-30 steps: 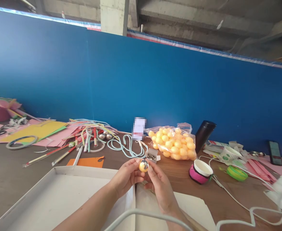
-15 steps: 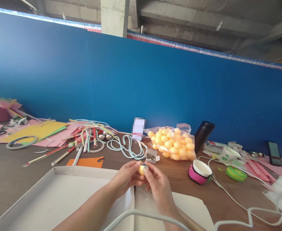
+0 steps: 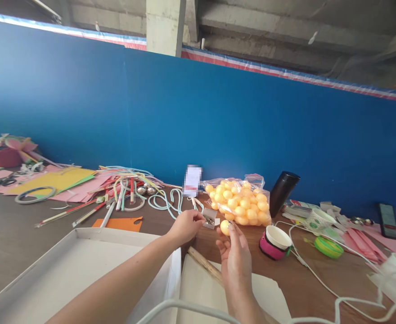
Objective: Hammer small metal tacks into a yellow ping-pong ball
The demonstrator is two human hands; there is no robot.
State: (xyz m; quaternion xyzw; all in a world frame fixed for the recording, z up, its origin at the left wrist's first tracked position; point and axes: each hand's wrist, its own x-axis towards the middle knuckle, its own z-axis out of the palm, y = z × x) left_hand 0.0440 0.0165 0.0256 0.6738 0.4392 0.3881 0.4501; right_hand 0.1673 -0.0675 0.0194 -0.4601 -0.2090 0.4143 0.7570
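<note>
My right hand (image 3: 234, 252) holds a small orange ball (image 3: 225, 227) at its fingertips, above the brown table (image 3: 22, 243). My left hand (image 3: 186, 226) has its fingertips at a small open cardboard box of silver metal pieces (image 3: 210, 220); whether they pinch a piece is hidden. Just behind the ball lies a clear plastic bag full of orange balls (image 3: 240, 202).
A white tray (image 3: 83, 270) and white sheet (image 3: 204, 288) lie under my arms. Coloured paper, straws and cords (image 3: 130, 189) spread at left. A pink-banded cup (image 3: 275, 241), black tumbler (image 3: 285, 192), green tape roll (image 3: 328, 246), phone (image 3: 388, 219) and white cable (image 3: 319, 279) lie at right.
My hands have parted. The left hand let go of the ball and reached forward to the small box; the right hand keeps the ball and has shifted right.
</note>
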